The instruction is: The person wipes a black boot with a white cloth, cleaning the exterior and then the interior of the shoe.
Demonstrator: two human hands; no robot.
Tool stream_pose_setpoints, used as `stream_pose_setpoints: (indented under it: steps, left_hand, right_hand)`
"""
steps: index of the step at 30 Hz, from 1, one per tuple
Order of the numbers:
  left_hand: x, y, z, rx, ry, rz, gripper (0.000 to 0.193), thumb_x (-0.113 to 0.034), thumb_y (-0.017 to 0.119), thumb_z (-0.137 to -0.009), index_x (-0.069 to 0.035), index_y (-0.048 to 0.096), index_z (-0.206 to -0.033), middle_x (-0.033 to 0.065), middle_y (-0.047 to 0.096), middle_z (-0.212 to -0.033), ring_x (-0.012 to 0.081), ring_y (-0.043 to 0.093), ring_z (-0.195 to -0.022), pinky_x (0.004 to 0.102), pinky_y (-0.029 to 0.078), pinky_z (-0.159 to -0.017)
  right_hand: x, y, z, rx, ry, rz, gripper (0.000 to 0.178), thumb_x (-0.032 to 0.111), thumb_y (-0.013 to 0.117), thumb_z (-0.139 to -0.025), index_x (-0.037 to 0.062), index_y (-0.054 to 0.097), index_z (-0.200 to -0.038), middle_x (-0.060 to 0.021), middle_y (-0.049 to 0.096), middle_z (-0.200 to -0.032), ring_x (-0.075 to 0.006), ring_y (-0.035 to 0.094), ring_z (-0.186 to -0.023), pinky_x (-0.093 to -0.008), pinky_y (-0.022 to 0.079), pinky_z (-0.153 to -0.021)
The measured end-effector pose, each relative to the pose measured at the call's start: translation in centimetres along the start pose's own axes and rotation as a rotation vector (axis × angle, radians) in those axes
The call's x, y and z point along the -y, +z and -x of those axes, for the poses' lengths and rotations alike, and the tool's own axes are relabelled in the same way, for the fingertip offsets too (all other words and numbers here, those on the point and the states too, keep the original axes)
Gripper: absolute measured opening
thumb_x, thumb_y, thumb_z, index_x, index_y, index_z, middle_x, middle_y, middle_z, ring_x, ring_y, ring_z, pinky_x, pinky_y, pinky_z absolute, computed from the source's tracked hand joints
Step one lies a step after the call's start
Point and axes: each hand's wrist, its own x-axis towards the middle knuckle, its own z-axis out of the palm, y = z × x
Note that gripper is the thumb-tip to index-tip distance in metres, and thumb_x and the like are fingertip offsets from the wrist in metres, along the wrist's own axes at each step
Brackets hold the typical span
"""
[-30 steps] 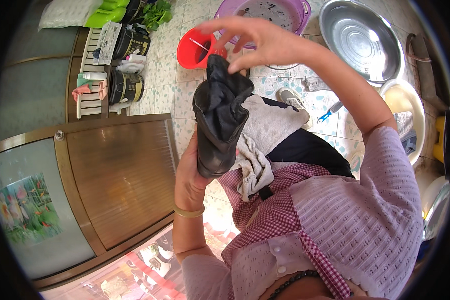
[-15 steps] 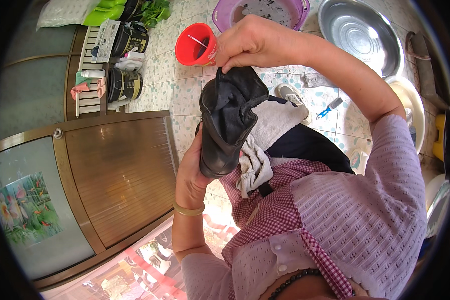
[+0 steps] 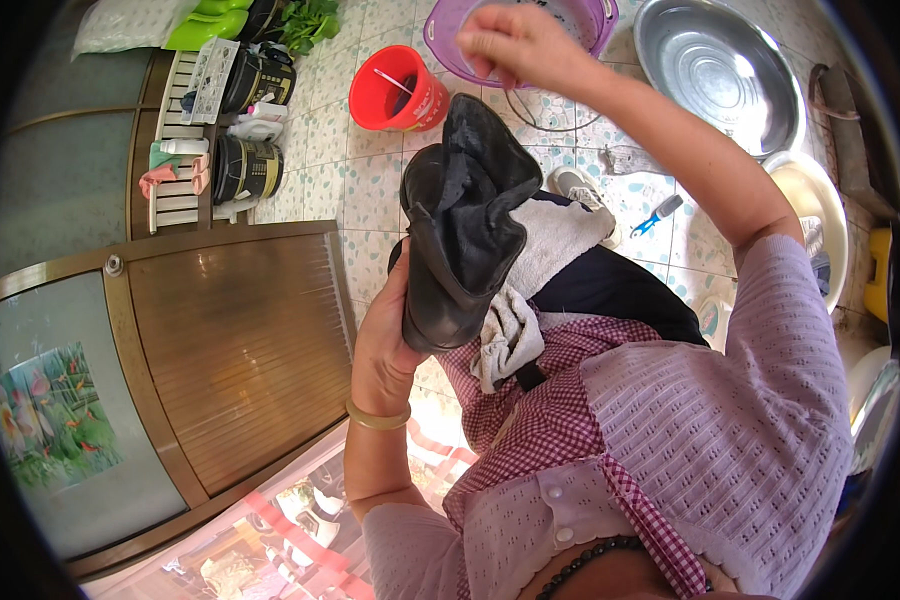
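My left hand [image 3: 378,318] grips a black leather boot [image 3: 442,290] by its foot end, thumb along the side. The boot's opened shaft leans away from me, and its dark inside shows. Beyond the boot top, my right hand [image 3: 520,48] is raised in front of the purple basin [image 3: 606,38], apart from the boot. Its fingers are curled together; whether they hold something small is hidden. A thin, dark curved strand [image 3: 550,130] shows below this hand, and I cannot tell if the two touch.
A red bucket [image 3: 425,108] with a pale stick inside stands beyond the boot. Farther right are a metal basin [image 3: 715,75], a cream basin [image 3: 838,225] and a blue-handled brush [image 3: 656,215] on the tiles. A pale cloth [image 3: 510,340] lies on my lap. A door [image 3: 240,350] stands at left.
My right hand has let go of the boot's top edge and moved up and away toward the purple basin. The boot, still in my left hand, now shows its shaft standing higher.
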Motion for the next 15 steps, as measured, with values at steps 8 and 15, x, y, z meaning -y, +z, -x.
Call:
stream_pose_setpoints:
  steps: [8, 15]
  left_hand:
    - [-0.1, -0.4, 0.1, -0.012, 0.056, -0.062, 0.045, -0.031, 0.041, -0.096, 0.002, 0.047, -0.126, 0.0238, 0.057, -0.118, 0.0374, 0.063, -0.095, 0.0537, 0.053, -0.079]
    - [0.3, -0.3, 0.1, -0.048, 0.060, -0.111, 0.044, -0.031, 0.041, -0.096, 0.002, 0.049, -0.124, 0.0227, 0.060, -0.113, 0.0357, 0.064, -0.092, 0.0513, 0.055, -0.078]
  right_hand:
    - [2.2, -0.2, 0.8, 0.118, -0.508, 0.165, 0.023, 0.023, 0.066, -0.083, 0.0027, 0.064, -0.094, -0.0044, 0.064, -0.077, -0.0155, 0.059, -0.069, -0.0286, 0.049, -0.064]
    - [3.8, 1.1, 1.0, 0.448, -0.455, 0.266, 0.015, 0.008, 0.066, -0.081, -0.0039, 0.061, -0.087, -0.0112, 0.059, -0.078, -0.0210, 0.055, -0.068, -0.0303, 0.044, -0.062]
